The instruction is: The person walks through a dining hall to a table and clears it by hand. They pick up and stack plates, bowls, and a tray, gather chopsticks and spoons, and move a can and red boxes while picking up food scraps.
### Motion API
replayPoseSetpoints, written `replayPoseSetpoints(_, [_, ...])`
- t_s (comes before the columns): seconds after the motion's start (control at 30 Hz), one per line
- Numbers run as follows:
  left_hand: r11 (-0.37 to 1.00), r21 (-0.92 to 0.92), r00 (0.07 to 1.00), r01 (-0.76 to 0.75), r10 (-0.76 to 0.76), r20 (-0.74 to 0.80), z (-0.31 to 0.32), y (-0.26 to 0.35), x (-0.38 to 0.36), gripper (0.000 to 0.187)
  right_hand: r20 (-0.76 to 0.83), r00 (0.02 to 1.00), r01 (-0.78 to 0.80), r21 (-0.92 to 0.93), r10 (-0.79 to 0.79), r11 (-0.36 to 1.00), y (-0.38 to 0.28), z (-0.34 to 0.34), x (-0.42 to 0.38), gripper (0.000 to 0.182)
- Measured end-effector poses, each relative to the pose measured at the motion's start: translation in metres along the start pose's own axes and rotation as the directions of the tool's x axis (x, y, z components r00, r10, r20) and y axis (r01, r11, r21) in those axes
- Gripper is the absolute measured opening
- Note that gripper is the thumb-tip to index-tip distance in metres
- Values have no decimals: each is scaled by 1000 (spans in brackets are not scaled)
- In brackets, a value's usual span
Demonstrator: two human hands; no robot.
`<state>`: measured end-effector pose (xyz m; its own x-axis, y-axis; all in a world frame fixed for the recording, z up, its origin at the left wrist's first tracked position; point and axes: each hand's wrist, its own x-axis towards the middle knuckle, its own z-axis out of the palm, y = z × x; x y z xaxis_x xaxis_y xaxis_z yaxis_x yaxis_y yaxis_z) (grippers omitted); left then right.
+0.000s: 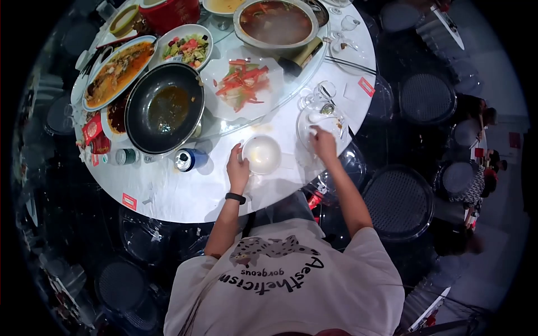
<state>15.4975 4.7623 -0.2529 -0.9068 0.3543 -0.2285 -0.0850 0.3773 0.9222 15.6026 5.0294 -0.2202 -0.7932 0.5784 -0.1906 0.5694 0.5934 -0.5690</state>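
My left hand (237, 167), with a black band at its wrist, is at the left rim of a small white bowl (264, 154), thumb and fingers bent near the edge. The bowl stands upright on the white table and has a little yellowish residue inside. My right hand (323, 143) is over the lower part of a white plate (309, 124), fingers pressed together; what they hold, if anything, is too small to make out. A white spoon (317, 117) and some food scraps lie on that plate, just beyond the hand.
Left of the bowl are a blue can (189, 160) and a black pan (165, 108) with brown sauce. Farther back stand a sliced-vegetable plate (241, 84), a soup pot (276, 23) and a fish platter (119, 73). Chairs (398, 203) surround the round table.
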Motion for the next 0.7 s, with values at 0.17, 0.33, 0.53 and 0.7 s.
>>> replayPoseSetpoints(0.17, [965, 223, 978, -137, 168, -128, -1, 35, -8, 43, -151, 937, 178, -572, -316, 801, 60, -17, 59, 20])
replayPoseSetpoints(0.33, [940, 266, 948, -214, 265, -175, 12, 53, -34, 36, -72, 859, 390, -551, -507, 738, 79, -20, 77, 14])
replayPoseSetpoints(0.53, [982, 129, 940, -134, 168, -298, 33, 51, -62, 32, 112, 776, 627, -245, -621, 740, 7, 1, 5, 18])
replayPoseSetpoints(0.7, [980, 168, 941, -103, 151, -302, 41, 71, -70, 32, 187, 641, 761, -282, -744, 584, -22, 45, -21, 33])
